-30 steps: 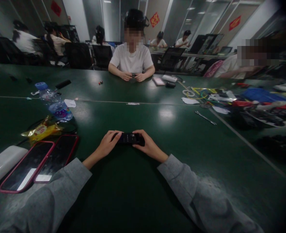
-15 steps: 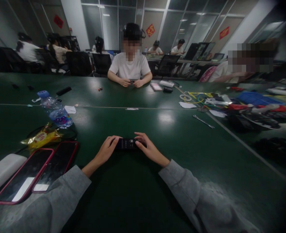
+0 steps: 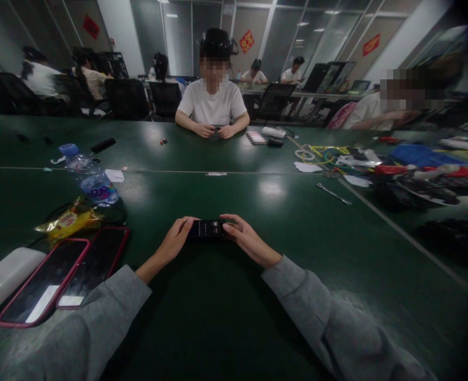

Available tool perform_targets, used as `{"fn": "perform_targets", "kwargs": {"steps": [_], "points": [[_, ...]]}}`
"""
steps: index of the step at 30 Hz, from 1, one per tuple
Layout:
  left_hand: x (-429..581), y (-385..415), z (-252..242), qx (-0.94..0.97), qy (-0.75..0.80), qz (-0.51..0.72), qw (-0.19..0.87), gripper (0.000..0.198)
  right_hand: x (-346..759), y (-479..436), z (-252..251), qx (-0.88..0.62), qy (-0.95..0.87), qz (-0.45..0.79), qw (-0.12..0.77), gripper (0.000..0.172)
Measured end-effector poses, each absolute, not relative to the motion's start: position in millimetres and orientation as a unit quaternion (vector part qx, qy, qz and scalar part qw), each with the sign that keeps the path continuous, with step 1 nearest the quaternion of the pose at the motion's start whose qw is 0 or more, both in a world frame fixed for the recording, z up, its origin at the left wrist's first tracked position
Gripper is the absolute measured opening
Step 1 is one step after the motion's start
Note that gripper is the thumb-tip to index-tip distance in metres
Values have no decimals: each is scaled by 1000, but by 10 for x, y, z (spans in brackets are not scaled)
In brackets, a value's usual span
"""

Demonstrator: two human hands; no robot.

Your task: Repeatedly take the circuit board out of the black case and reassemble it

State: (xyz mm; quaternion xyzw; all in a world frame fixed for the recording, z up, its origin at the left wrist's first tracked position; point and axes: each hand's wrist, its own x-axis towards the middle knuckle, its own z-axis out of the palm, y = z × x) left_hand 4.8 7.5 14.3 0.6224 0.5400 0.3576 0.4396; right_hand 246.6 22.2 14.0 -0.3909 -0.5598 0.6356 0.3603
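A black smartphone (image 3: 205,229) is held sideways just in front of me, its dark screen showing small white text and an icon. My left hand (image 3: 173,241) grips its left end, with the thumb along the edge. At the other end, my right hand (image 3: 252,241) closes on the phone, its thumb over the screen's right side and the index finger along the far edge. The undersides of both hands are hidden, so I cannot tell if the phone touches the green table (image 3: 202,317).
Left of my arm lie two red-edged phones (image 3: 45,280) (image 3: 95,264), a white power bank (image 3: 7,280), a yellow snack packet (image 3: 73,222) and a plastic bottle (image 3: 93,177). A wrench (image 3: 333,194) and cables (image 3: 329,159) lie to the right. A person (image 3: 212,103) sits opposite.
The view has tilted slightly, so the table and things on it sit a little higher in the picture. Both hands keep their hold on the smartphone.
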Motion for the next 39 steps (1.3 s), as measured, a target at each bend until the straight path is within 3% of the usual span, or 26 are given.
{"fn": "perform_targets", "kwargs": {"steps": [25, 39], "points": [[60, 19, 283, 583, 494, 393, 511, 48, 2444, 191, 129, -360, -483, 679, 420, 30], [95, 22, 282, 585, 516, 387, 492, 49, 2426, 194, 109, -388, -557, 612, 405, 34]]}}
